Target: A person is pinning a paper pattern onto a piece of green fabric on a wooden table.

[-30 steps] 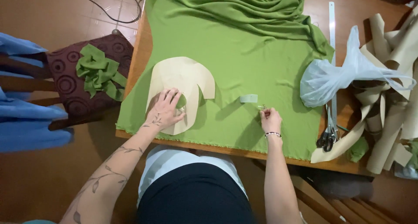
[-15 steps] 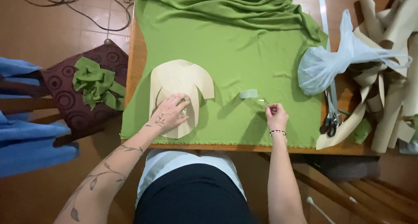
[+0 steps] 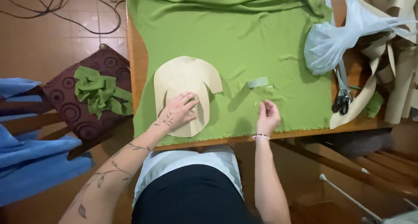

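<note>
A beige paper pattern piece [image 3: 185, 78] lies on green fabric [image 3: 261, 45] spread over a wooden table [image 3: 134, 62]. My left hand [image 3: 179, 110] presses flat on the lower part of the pattern, fingers spread. My right hand [image 3: 267, 116] hovers over the fabric near the table's front edge, fingertips pinched around something tiny, probably a pin; I cannot make it out clearly. A small pale green strip [image 3: 257, 82] and a few loose pins [image 3: 273, 86] lie on the fabric just beyond my right hand.
A translucent plastic bag [image 3: 333, 41], dark-handled scissors [image 3: 342, 100] and curled beige paper strips [image 3: 392, 67] crowd the table's right side. Left of the table stands a maroon cushioned chair [image 3: 74, 102] holding green fabric scraps [image 3: 100, 91]. Blue cloth [image 3: 30, 158] lies at the far left.
My left hand stays on the pattern. My right hand has stayed near the front edge with its fingertips pinched. The view has shifted slightly.
</note>
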